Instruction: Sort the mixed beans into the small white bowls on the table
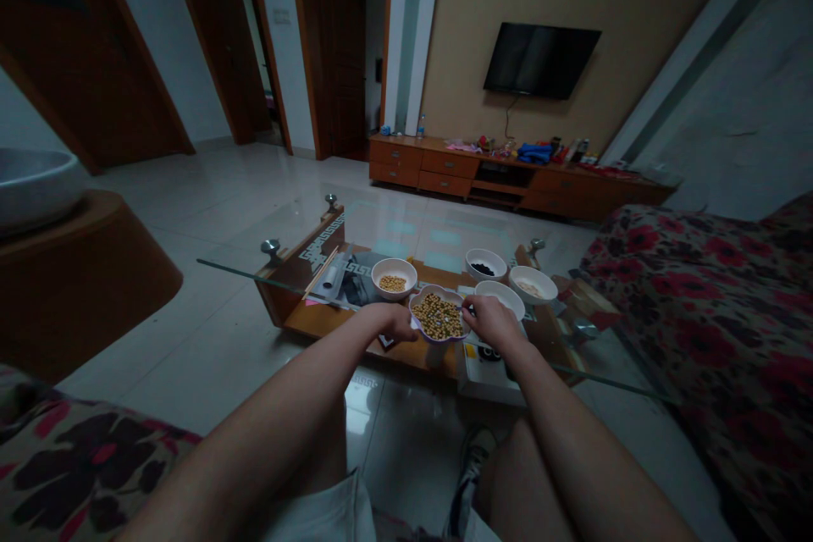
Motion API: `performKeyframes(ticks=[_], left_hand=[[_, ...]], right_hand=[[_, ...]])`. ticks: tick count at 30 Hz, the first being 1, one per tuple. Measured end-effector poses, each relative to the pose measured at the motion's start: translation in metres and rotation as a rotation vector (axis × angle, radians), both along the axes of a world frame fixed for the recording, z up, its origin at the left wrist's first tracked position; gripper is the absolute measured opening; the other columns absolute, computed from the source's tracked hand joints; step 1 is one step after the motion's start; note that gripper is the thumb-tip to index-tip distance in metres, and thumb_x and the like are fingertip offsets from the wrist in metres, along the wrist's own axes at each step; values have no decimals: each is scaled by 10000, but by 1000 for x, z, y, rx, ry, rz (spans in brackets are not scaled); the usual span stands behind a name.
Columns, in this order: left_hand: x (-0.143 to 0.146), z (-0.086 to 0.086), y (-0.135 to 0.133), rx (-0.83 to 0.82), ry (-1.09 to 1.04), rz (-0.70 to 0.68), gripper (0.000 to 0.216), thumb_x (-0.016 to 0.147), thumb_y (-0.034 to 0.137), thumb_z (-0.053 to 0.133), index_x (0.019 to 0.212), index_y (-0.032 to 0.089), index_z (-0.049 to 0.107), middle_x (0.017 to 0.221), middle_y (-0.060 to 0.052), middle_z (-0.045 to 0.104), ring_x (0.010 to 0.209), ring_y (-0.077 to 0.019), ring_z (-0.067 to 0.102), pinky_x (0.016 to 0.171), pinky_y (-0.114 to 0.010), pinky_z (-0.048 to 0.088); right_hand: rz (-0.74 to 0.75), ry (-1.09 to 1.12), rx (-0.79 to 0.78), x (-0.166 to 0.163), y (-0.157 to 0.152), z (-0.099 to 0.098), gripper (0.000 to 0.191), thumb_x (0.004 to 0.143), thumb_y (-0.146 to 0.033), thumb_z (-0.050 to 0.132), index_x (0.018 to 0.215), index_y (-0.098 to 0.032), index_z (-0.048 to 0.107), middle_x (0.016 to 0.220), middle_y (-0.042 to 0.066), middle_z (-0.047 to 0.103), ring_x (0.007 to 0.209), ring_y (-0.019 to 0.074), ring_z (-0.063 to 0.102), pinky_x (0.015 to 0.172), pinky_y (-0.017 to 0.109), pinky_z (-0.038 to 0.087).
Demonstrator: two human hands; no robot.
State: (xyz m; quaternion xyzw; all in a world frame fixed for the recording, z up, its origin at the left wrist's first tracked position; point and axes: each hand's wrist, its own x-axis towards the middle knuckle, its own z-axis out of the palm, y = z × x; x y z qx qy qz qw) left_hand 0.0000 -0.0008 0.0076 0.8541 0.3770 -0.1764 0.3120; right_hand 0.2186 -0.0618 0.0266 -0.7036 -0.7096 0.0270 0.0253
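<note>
A flower-shaped white bowl [438, 315] full of mixed yellow and dark beans sits on the glass coffee table [267, 275]. My left hand [395, 323] is closed on the bowl's left rim. My right hand [488, 318] is closed at its right rim. Behind it stand three small white bowls: one with a few yellow beans [394, 277], one with black beans [486, 265], and one with pale contents [532, 284]. Another white bowl [505, 296] sits partly hidden behind my right hand.
Papers and a dark object lie on the wooden shelf under the glass [346, 279]. A floral sofa [717, 305] runs along the right. A TV cabinet [508, 178] with clutter stands at the far wall. A wooden stand [76, 271] is at left.
</note>
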Motion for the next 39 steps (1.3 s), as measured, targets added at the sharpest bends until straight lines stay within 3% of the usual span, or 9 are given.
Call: performKeyframes(ticks=[39], left_hand=[[0, -7, 2, -13, 10, 30, 376, 765, 409, 519, 1011, 158, 650, 830, -73, 672, 614, -164, 581, 593, -283, 485]], right_hand=[[3, -47, -9, -5, 0, 0, 251, 870, -377, 465, 967, -248, 657, 954, 74, 675, 872, 210, 618, 647, 269, 373]])
